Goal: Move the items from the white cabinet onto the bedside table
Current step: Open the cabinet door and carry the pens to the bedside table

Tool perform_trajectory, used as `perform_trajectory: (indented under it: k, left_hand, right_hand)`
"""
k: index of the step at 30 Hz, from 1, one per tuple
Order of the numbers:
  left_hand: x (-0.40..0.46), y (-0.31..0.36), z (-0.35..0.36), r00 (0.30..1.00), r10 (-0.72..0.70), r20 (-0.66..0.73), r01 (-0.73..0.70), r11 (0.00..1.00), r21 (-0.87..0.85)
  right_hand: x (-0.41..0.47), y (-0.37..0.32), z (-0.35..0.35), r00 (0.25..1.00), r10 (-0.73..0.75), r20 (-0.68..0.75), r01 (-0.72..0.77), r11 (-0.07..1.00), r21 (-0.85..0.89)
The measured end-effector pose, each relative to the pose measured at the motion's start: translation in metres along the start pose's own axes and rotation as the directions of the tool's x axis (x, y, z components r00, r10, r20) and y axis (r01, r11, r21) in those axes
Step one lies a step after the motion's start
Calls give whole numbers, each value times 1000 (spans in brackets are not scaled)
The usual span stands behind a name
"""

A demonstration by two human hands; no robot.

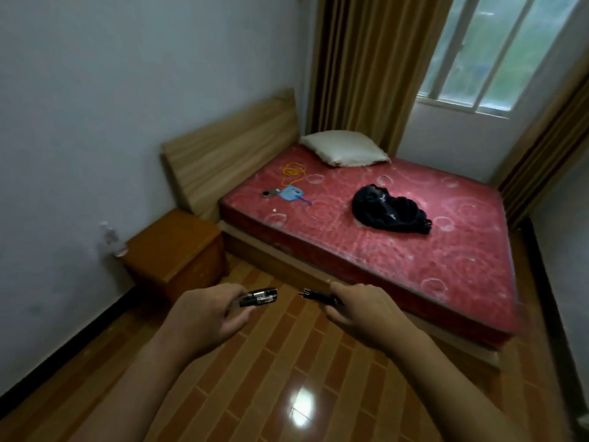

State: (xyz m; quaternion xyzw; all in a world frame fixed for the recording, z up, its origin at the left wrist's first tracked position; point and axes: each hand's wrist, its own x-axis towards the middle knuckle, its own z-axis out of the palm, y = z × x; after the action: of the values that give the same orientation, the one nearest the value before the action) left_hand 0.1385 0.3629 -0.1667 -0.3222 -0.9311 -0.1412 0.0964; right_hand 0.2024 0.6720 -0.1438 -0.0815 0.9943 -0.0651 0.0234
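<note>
My left hand [204, 314] is shut on a small black and clear cylindrical item [258, 297], held out over the floor. A thin black item [318, 297] pokes leftward out of my right hand [363, 309], which grips it. Both hands hover at about the same height, a short gap between them. The orange-brown wooden bedside table [173, 247] stands ahead and to the left, against the wall beside the bed, its top bare. The white cabinet is out of view.
A bed with a red patterned mattress [398, 244] fills the right side; on it lie a pillow [344, 148], a black bag [389, 208], a yellow cord [293, 172] and a blue item [291, 193]. Glossy tiled floor [287, 378] lies below. Curtains and a window are behind.
</note>
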Motion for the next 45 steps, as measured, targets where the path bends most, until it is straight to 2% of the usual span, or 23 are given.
perform_trajectory:
  k: [10,17,27,36,45]
  left_hand:
    - [0,-95,-12,964,-264,-34,265,964,32]
    - [71,-162,-4,926,-369,-81,375,924,73]
    - [162,-237,-11,863,-499,-75,505,855,118]
    - [182,-319,-16,824,-558,-104,566,821,79]
    - [169,-478,-25,826,-555,-101,559,829,15]
  right_hand:
    - [150,-38,13,979,-202,22,201,979,37]
    - [279,-24,20,957,-289,-26,290,953,84]
    - [445,-8,19,918,-397,-12,394,906,155]
    - [542,-70,41,873,-487,24,472,857,208]
    - [646,-175,73,886,-458,68,435,874,217]
